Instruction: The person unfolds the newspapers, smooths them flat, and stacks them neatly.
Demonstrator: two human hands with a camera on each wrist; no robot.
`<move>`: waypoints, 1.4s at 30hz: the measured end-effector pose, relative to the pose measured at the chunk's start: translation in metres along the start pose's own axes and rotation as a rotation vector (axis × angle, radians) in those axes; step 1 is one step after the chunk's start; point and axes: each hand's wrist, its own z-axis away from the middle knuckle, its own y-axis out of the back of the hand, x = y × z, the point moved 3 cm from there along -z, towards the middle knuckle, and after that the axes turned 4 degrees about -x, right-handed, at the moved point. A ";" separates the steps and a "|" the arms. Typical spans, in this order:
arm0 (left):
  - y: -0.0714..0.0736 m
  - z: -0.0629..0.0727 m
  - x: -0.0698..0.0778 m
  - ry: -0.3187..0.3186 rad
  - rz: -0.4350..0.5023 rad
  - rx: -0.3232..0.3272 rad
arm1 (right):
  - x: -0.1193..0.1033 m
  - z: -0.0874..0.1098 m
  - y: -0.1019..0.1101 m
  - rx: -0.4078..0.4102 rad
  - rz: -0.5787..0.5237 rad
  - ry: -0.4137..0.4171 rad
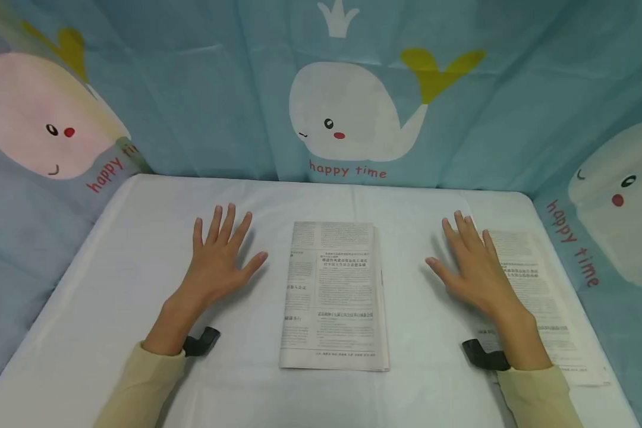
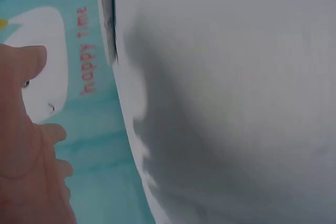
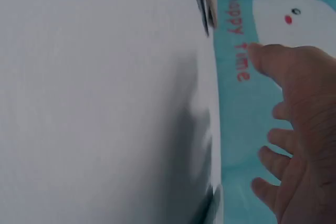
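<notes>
A folded newspaper (image 1: pixel 331 297) lies in the middle of the white table, its printed side up. To its left is my left hand (image 1: pixel 214 267), palm down with fingers spread and nothing held. My right hand (image 1: pixel 473 273) is on the other side, fingers also straight and holding nothing. A second newspaper (image 1: pixel 540 309) lies at the right, partly hidden under my right hand and forearm in the head view. Both wrist views show the hands raised over the table, casting shadows on it; the left thumb (image 2: pixel 32 61) and right thumb (image 3: pixel 268 59) stick out.
The white-covered table (image 1: pixel 235 380) has rounded far corners. Behind it and at both sides hangs a blue cloth (image 1: pixel 208 119) printed with whales and the words "happy time". A black strap (image 1: pixel 203 342) is on the left wrist, another black strap (image 1: pixel 481 355) on the right.
</notes>
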 end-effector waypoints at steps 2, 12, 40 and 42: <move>-0.004 -0.001 0.006 -0.010 0.008 -0.004 | -0.009 -0.004 -0.002 -0.013 -0.031 0.008; -0.012 0.001 0.055 -0.081 0.111 -0.094 | -0.067 -0.014 -0.034 -0.088 -0.179 -0.015; -0.018 -0.002 0.131 -0.110 0.474 -0.360 | -0.105 -0.024 -0.047 -0.225 -0.875 -0.159; -0.018 -0.002 0.132 -0.098 0.540 -0.361 | -0.109 -0.025 -0.045 -0.207 -0.948 -0.152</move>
